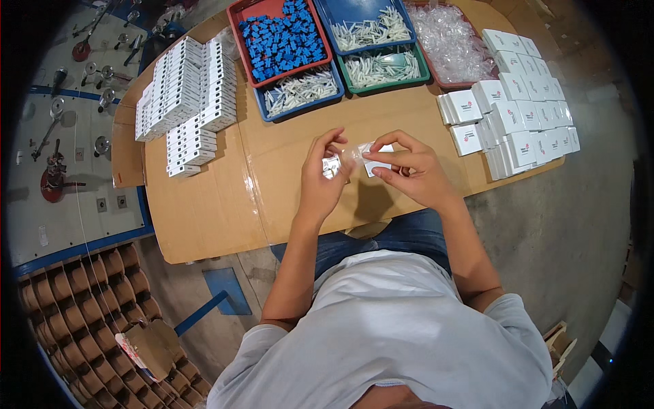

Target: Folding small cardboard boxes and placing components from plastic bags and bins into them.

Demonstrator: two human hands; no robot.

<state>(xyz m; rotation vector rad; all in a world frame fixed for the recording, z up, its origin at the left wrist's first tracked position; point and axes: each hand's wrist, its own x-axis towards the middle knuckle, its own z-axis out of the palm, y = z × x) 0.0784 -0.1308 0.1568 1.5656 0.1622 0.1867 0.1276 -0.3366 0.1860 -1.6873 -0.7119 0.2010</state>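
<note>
A small clear plastic bag (354,154) is stretched between my two hands above the front part of the table. My left hand (321,178) is closed on one side of it. At the other side, my right hand (419,174) has its bent fingers on the bag. A white, shiny piece (331,166) shows by my left fingers; what it is, I cannot tell. Below my right fingertips lies a flat white square thing (375,168), partly hidden by the hand.
Cardboard covers the table (211,225). Stacked white boxes stand at left (184,88) and right (538,116). Along the back are a red tray (235,31) of blue parts, blue and green trays (388,88) of white sticks, and a tray of clear plastic pieces (449,41).
</note>
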